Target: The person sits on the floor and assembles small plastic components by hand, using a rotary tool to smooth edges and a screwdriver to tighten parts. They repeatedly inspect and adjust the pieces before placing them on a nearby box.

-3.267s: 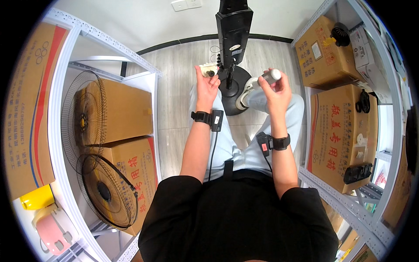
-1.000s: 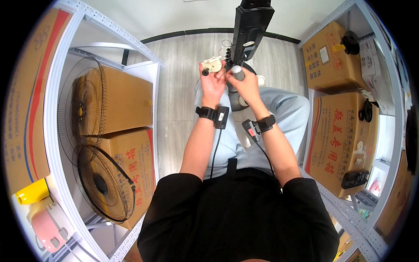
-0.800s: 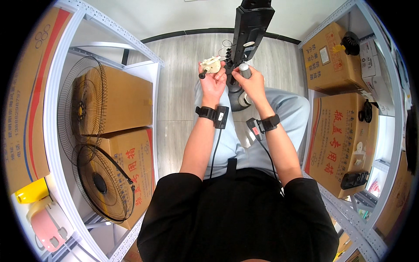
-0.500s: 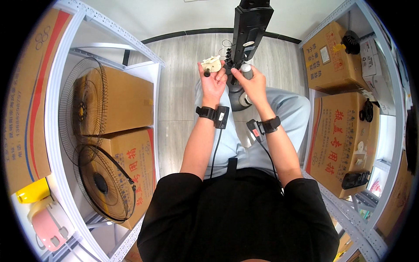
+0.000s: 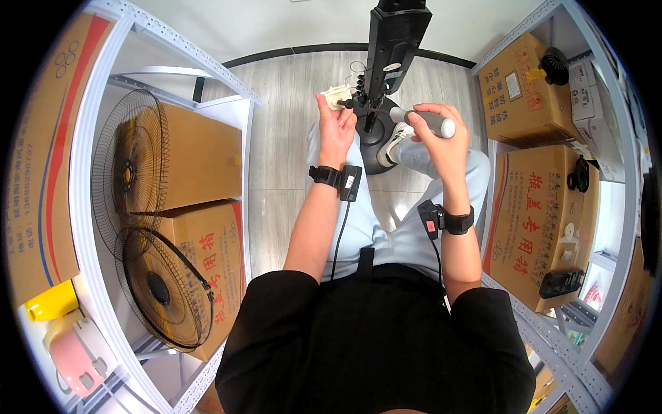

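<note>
My left hand [image 5: 336, 132] is closed around a cream plastic part [image 5: 336, 95] with a small black knob [image 5: 345, 104] sticking out of it. In my right hand [image 5: 445, 138] is a screwdriver [image 5: 431, 123] with a grey and white handle, gripped between thumb and fingers. Its thin shaft points left, toward the cream part; I cannot tell whether the tip touches anything. Just beyond both hands stands a black fan stand [image 5: 396, 52], its column rising from a round black base [image 5: 372, 153]. Dark coiled wire hangs beside the column, near my left fingertips.
Wire fan guards [image 5: 160, 288] lean on cardboard boxes [image 5: 200, 155] in the left shelf [image 5: 231, 83]. More boxes [image 5: 527, 221] fill the right shelf, with small black parts on them. A pink plastic shell [image 5: 77, 362] lies at lower left. My shoe [image 5: 394, 143] rests by the base.
My right hand has moved right and turned, so the screwdriver now lies nearly level, pointing left. The cream part has tilted in my left hand, and its black knob has swung rightward.
</note>
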